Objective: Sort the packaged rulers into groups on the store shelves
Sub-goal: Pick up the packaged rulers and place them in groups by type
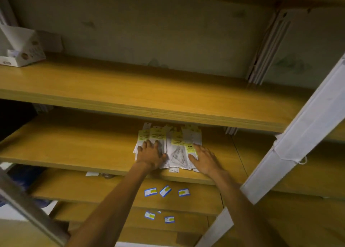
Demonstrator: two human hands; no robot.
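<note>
Wooden shelves (130,90) are stacked in tiers, and the packs (177,149) of rulers are heaped on the middle tier, just right of its centre, under the front edge of the tier above. At far left, on the upper tier, a white box (24,54) is seen. The left hand (150,153) is laid flat on the left part of the heap, fingers spread and fairly straight, with nothing clasped in its grip. The right hand (202,158) is pressed against the heap's right edge, fingers extended, also with nothing held. The packs are fanned and overlapping; no separate groups can be made out, so the sorting is judged to be at an early stage, with nearly all of it left. On the lower tiers, 5 small blue-edged labels (165,190) are scattered. A white upright (298,134) is slanted across the right side. The room is dimly lit and yellowish, with a pale back wall behind the shelving.
</note>
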